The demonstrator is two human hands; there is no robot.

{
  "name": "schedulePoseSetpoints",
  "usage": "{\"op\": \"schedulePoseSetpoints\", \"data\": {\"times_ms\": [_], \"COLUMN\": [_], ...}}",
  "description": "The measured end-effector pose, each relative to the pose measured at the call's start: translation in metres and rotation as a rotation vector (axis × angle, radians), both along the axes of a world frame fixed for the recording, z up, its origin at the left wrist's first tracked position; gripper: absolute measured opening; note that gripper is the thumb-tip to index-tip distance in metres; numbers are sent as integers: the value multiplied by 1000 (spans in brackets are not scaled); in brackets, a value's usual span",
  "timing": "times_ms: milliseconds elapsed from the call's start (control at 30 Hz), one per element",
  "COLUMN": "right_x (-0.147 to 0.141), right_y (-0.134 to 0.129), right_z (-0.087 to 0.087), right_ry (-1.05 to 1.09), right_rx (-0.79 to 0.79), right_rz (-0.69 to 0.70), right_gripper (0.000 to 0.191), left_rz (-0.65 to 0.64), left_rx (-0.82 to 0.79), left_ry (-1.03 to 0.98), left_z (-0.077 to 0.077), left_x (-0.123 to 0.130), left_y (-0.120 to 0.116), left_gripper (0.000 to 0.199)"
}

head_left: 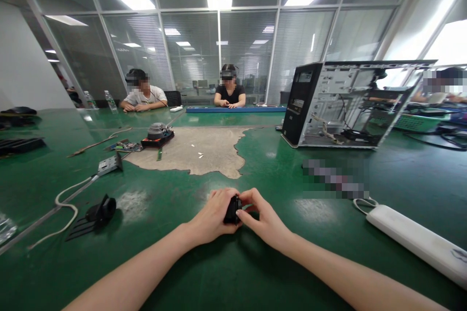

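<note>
Low over the green table, a small black boxy part (231, 213) sits between my two hands. My left hand (213, 214) is wrapped round its left side, fingers over the top and thumb below. The thumb and forefinger of my right hand (260, 214) pinch at its right edge. What kind of part it is cannot be made out, since my fingers cover much of it.
An opened computer case (310, 107) stands at the right behind a white power strip (412, 238). A black plastic part (100, 211), a metal bracket (109, 164) and a cooler (158, 132) lie left. Two people sit across the table (175, 272); another is far right.
</note>
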State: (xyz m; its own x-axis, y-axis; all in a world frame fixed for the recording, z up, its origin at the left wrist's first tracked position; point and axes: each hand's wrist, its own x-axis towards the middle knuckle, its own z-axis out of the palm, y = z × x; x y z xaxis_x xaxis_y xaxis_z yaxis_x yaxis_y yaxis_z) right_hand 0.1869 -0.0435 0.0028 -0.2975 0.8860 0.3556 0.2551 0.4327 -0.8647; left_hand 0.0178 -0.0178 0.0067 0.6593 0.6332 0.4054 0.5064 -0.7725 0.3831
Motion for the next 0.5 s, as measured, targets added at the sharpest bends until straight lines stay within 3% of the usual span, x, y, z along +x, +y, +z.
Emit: {"op": "schedulePoseSetpoints", "data": {"times_ms": [133, 333, 500], "right_x": [0, 2, 1], "right_y": [0, -1, 1], "right_z": [0, -2, -2], "right_ry": [-44, -95, -80], "right_rx": [-65, 132, 62], "right_rz": [28, -5, -25], "right_gripper": [21, 21, 19], "left_rz": [4, 0, 9], "left_rx": [-11, -22, -9], "left_ry": [-2, 7, -1], "left_z": [-1, -1, -3], "left_x": [0, 0, 0], "left_y": [0, 0, 1], "left_gripper": [57, 58, 55]}}
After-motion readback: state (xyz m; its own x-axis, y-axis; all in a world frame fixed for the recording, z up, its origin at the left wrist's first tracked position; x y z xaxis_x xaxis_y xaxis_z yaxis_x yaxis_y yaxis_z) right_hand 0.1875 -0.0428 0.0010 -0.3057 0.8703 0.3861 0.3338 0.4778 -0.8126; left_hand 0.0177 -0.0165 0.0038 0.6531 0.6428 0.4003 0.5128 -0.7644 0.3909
